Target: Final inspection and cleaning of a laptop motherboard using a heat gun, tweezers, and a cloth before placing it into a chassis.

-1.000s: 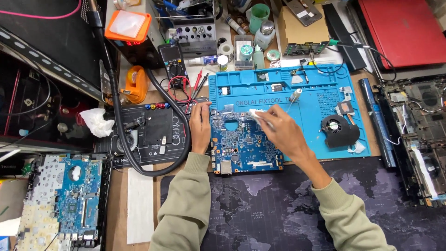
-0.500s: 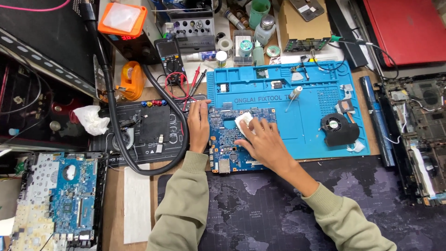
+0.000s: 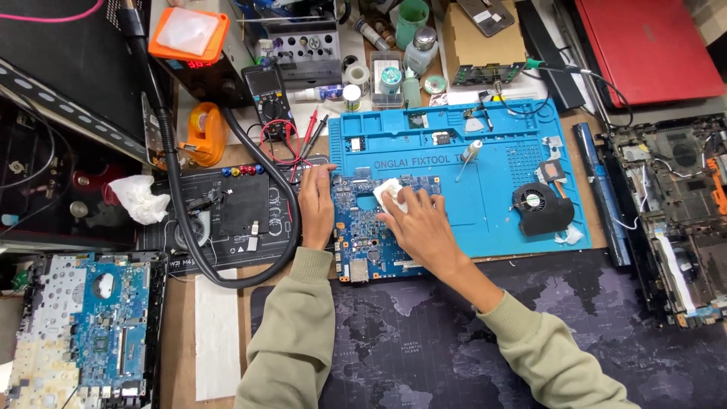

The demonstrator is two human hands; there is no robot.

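Observation:
A blue laptop circuit board (image 3: 362, 236) lies across the left end of a blue silicone work mat (image 3: 500, 198). My left hand (image 3: 316, 208) rests flat along the board's left edge and steadies it. My right hand (image 3: 419, 225) presses a small white wipe (image 3: 387, 195) onto the upper middle of the board. Both arms wear olive sleeves.
A black cooling fan (image 3: 539, 208) and a small syringe (image 3: 468, 155) lie on the mat. An opened laptop chassis (image 3: 674, 212) sits at the right, a second circuit board (image 3: 91, 326) at bottom left. A multimeter (image 3: 270, 95), a black hose (image 3: 227, 144) and bottles crowd the back.
My right hand has come down from the mat onto the board with the white wipe and slid it slightly left. The left hand has stayed put.

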